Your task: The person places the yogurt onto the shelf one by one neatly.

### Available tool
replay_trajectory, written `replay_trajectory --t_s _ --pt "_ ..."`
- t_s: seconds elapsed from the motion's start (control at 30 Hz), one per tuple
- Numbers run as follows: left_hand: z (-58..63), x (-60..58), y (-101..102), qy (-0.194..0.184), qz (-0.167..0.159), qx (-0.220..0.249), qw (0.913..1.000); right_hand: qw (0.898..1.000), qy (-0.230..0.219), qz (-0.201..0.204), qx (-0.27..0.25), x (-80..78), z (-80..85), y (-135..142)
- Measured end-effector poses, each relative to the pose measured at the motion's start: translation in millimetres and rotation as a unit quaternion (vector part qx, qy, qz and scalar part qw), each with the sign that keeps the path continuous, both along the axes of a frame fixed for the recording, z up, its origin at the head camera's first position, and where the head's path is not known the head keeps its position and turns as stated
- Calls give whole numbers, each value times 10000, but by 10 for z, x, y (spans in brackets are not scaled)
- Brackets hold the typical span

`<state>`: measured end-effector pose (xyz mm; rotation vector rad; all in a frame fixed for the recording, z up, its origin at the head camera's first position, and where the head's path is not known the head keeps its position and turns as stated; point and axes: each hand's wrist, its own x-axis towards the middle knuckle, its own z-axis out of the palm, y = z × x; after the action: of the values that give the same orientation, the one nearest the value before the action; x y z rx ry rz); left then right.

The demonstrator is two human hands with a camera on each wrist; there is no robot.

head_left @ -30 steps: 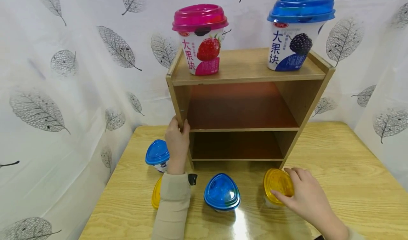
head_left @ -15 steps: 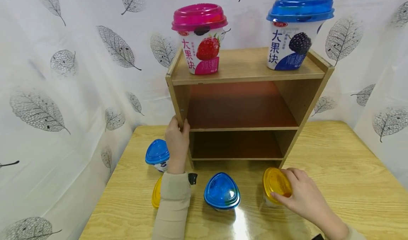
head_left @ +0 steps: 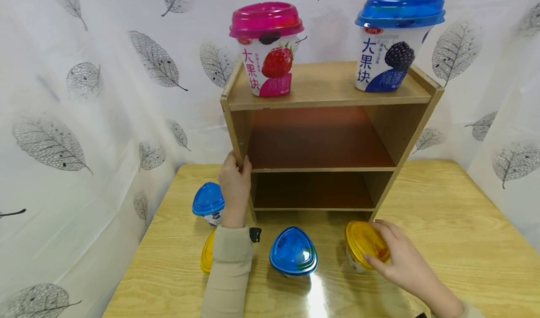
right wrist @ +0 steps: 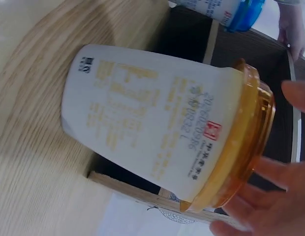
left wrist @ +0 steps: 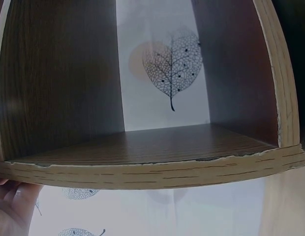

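My left hand (head_left: pixel 235 186) grips the left side panel of a small wooden shelf unit (head_left: pixel 325 170). The left wrist view shows a bit of this hand (left wrist: pixel 17 204) at the panel's edge. My right hand (head_left: pixel 407 261) is at a yoghurt cup with a yellow lid (head_left: pixel 363 243) on the table, near the shelf's right foot. In the right wrist view its fingers (right wrist: pixel 270 169) touch the orange-looking lid (right wrist: pixel 241 142), while the thumb stands apart from it. The white cup body (right wrist: pixel 147 113) carries printed text.
A pink-lidded strawberry cup (head_left: pixel 270 50) and a blue-lidded blackberry cup (head_left: pixel 386 50) stand on the shelf top. On the table (head_left: pixel 455 224) are a blue-lidded cup (head_left: pixel 293 252) in front, another blue-lidded cup (head_left: pixel 208 200), and a yellow lid (head_left: pixel 207 254) partly hidden by the left sleeve.
The yellow-lidded cup has shifted slightly left and its lid has turned. My right thumb has moved a little right. The left hand keeps its grip on the panel.
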<state>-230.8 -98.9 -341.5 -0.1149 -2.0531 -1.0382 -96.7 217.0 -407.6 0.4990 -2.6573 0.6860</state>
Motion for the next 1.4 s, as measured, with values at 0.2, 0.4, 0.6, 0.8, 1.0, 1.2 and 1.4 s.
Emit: replay_trajectory --t_s 0.2,0.4,0.6,0.8,1.0,1.2,1.4 --pt "13 1 4 -24 -10 -2 10000 9954 334 -724 528 0 -30 -1" --pt "20 10 0 -29 -33 22 10000 9939 135 -870 662 13 -26 -5" --pt "23 11 3 55 10 3 10000 9973 23 -622 387 7 1 -7" --pt "28 13 5 57 3 -9 10000 9998 -88 -161 -98 1 -3 13" --pt "29 24 15 6 -15 -7 10000 9994 -125 82 -304 11 7 9" --pt "18 21 17 -22 -23 -10 10000 9989 181 -353 -254 1 -26 -27" --pt "22 32 20 10 -22 -15 10000 9968 207 -754 175 -30 -45 -53"
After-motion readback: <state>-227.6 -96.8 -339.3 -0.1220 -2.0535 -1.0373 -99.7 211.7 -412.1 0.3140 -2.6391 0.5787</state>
